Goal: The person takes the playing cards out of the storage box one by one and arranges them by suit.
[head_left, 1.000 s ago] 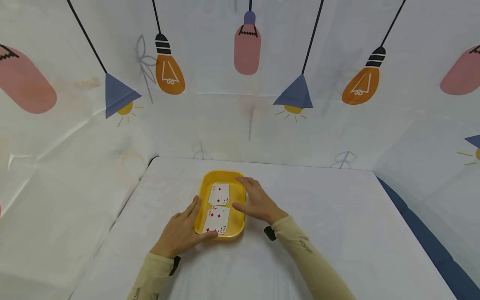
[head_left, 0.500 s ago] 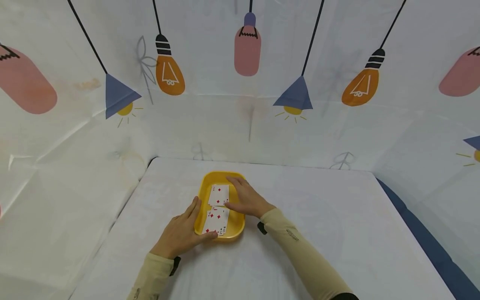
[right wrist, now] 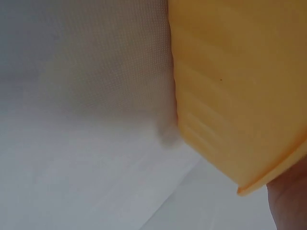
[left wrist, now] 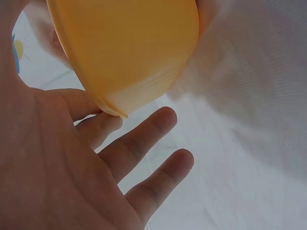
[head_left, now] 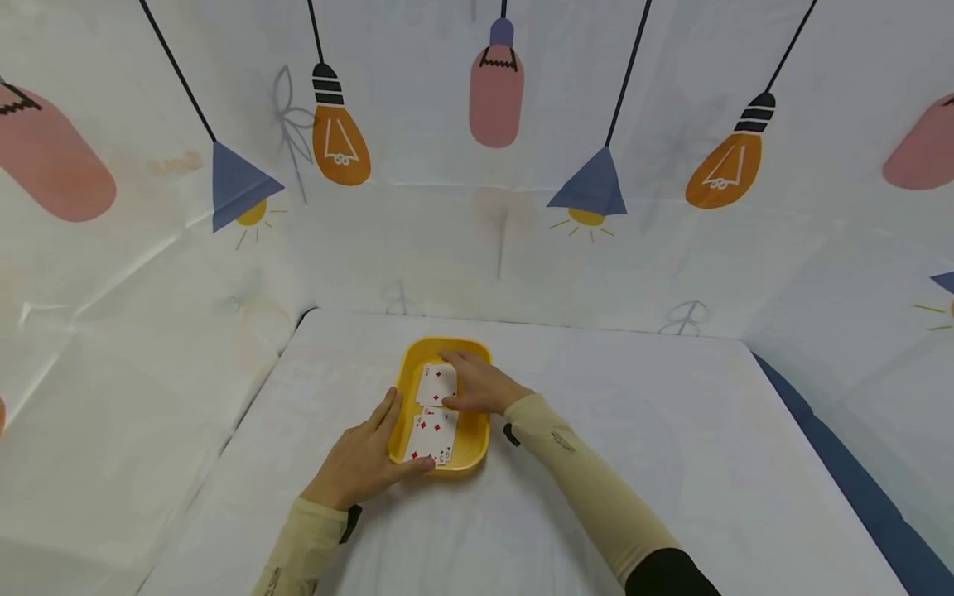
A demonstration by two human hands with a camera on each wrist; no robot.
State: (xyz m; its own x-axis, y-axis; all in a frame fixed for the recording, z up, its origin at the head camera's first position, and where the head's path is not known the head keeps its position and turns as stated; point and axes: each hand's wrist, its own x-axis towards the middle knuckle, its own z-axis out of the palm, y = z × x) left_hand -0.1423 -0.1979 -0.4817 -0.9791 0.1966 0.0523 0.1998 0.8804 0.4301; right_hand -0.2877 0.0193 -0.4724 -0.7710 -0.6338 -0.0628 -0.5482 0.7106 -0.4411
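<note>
A yellow tray [head_left: 403, 377] stands on the white table, and playing cards lie face up in it. My left hand [head_left: 361, 459] rests against the tray's left side with straight fingers, its thumb at the near rim by the near cards [head_left: 432, 435]. In the left wrist view the palm [left wrist: 57, 158] lies under the tray's rim [left wrist: 129, 43]. My right hand [head_left: 480, 387] reaches into the tray from the right and lies over the far card [head_left: 432, 382], thumb at that card's near edge. The right wrist view shows only the tray's outer wall [right wrist: 240, 86] and a bit of my hand [right wrist: 290, 206].
The table [head_left: 633, 430] carries a white cloth. A white backdrop printed with hanging lamps [head_left: 339, 149] closes in the back and left. A dark blue edge [head_left: 857, 488] runs along the table's right side.
My right hand has moved left, from the tray's right rim to over the far card. The left hand and the tray have stayed in place.
</note>
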